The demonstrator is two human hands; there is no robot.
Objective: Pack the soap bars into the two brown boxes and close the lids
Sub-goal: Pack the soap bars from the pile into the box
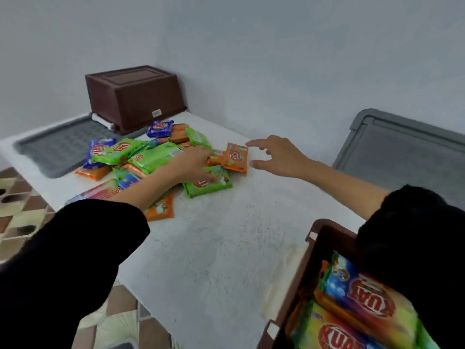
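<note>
Since the near brown box [317,234] at our right elbow is open and already holds a few soap bars [364,306], we judge the packing partly done and both hands out to fetch more. The loose soap bars [141,157] lie heaped on the white bench [214,248], well apart from that box, so each arm has to stretch across.

Our left hand [193,167] lies on the near edge of the heap, its fingers [205,154] fairly straight over the packets and its thumb on a green bar [214,188]; it seems to gather rather than grip, though blur leaves that unsure. Our right hand [279,157] hovers spread wide, holding nothing, with thumb and forefinger parted just beside an orange bar [236,157], probably to pinch it by its edge.

The second brown box [133,96] appears to sit upside down at the back against the wall, unfilled. One grey lid [57,149] lies beside it and another [402,152] to the right, kept clear until the boxes are full.
</note>
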